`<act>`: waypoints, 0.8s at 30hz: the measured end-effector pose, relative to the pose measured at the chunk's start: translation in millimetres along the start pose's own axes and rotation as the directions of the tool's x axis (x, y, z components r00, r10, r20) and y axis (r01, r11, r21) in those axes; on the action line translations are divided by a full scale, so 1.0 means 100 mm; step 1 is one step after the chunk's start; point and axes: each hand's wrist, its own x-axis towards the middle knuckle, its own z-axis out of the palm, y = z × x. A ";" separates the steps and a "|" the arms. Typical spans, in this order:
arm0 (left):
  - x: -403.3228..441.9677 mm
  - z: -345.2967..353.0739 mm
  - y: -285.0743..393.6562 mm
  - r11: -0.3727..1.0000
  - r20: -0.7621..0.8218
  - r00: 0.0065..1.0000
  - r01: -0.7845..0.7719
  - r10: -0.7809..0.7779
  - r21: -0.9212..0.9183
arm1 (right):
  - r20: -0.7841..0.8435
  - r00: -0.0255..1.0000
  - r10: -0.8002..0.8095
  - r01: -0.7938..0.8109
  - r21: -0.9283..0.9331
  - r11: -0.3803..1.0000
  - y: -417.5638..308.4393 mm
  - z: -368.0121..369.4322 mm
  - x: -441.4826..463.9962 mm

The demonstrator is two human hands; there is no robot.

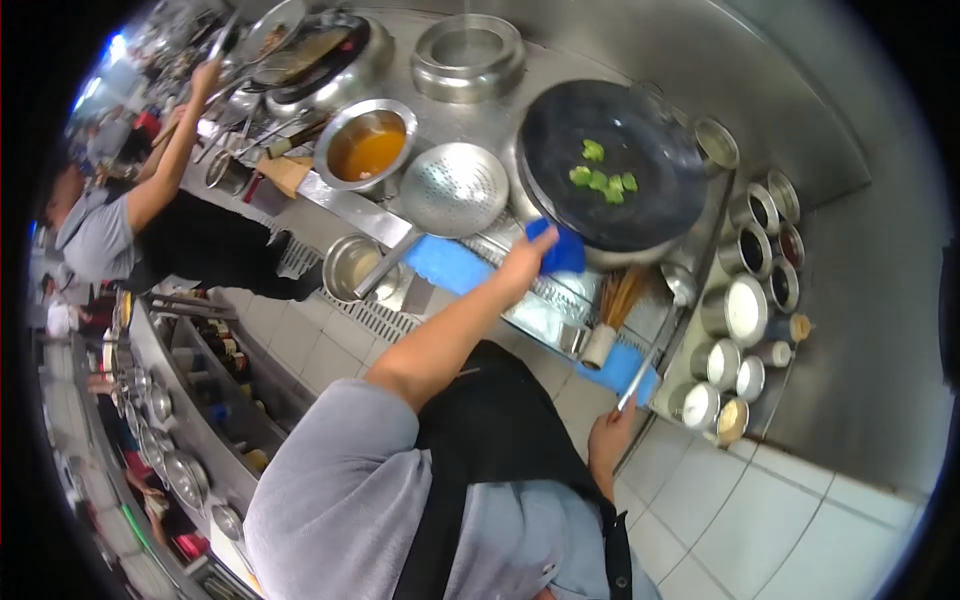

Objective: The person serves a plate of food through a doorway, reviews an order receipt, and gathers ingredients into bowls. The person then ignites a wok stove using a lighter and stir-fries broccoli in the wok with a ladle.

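Blue cloth [566, 252] pinched in the left hand [524, 262] seemingly steadies the wok [560, 145] of greens [613, 190], calling for firmness; the right hand's [608, 440] fingers grip a ladle [680, 285].

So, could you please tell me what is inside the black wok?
A few green vegetable pieces lie in the black wok. The blue cloth in the left hand hides a bit of its near rim from view.
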 end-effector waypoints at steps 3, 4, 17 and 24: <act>-0.37 -0.36 -0.32 0.612 0.129 0.990 -0.135 0.054 0.779 | 0.036 0.998 -0.052 0.053 -0.042 0.998 0.39 0.03 0.18; -0.40 -0.43 -0.38 0.180 0.244 0.970 -0.243 0.012 0.953 | 0.079 0.996 -0.044 0.047 -0.038 0.998 0.37 -0.04 0.24; -1.49 -1.05 -0.52 0.021 0.097 0.855 -0.125 0.510 0.992 | 0.569 0.680 -0.462 0.257 0.405 0.877 -1.15 0.33 0.90; -3.14 -2.18 -1.15 0.155 -0.271 0.815 0.223 0.512 0.962 | 0.844 0.060 -0.533 0.398 0.470 0.788 -1.72 0.96 0.10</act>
